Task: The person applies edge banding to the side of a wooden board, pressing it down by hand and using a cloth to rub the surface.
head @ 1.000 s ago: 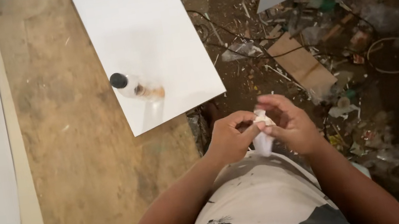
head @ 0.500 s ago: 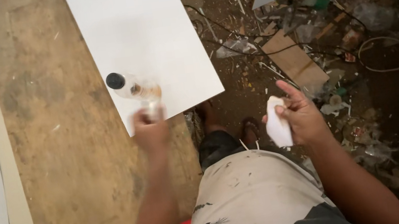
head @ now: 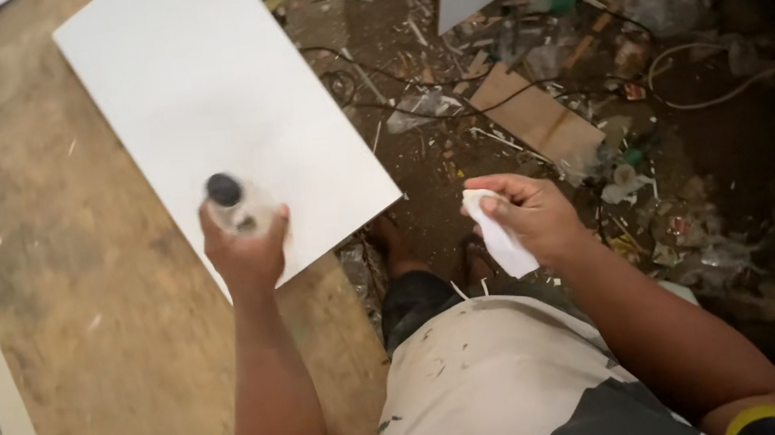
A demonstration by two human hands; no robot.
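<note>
The left hand [head: 246, 252] is closed around a small clear bottle [head: 240, 213] with a black cap, lifted over the near edge of a white panel [head: 210, 101]. What the bottle contains cannot be told. The right hand [head: 529, 218], at three o'clock from the left, pinches a white cloth [head: 499, 237] between thumb and fingers. The panel lies on a worn wooden worktop [head: 79, 321]. At one o'clock, a cardboard piece [head: 536, 121], cables [head: 412, 103] and scraps litter the floor [head: 702, 153].
</note>
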